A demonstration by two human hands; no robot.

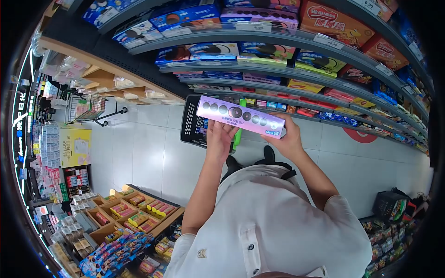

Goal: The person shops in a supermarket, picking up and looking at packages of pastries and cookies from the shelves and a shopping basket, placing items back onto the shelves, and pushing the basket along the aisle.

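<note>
A long purple box [241, 116] with a row of round cookie pictures is held up in front of my body, tilted slightly down to the right. My right hand [286, 138] grips its right end, with the fingers wrapped round the edge. Under the left part of the box is my left hand [220, 139], palm up, its fingers against the lower edge. A black basket [187, 121] with a green handle [238, 137] sits below and behind the box, partly hidden by it. Some blue packages show inside the basket.
Shelves [259, 69] of boxed snacks curve across the top and right. A wooden display [174, 214] of packaged snacks stands at the lower left. Farther off are a wire cart [85, 109] and a yellow sign [75, 147]. A dark bag [389, 205] lies at the right.
</note>
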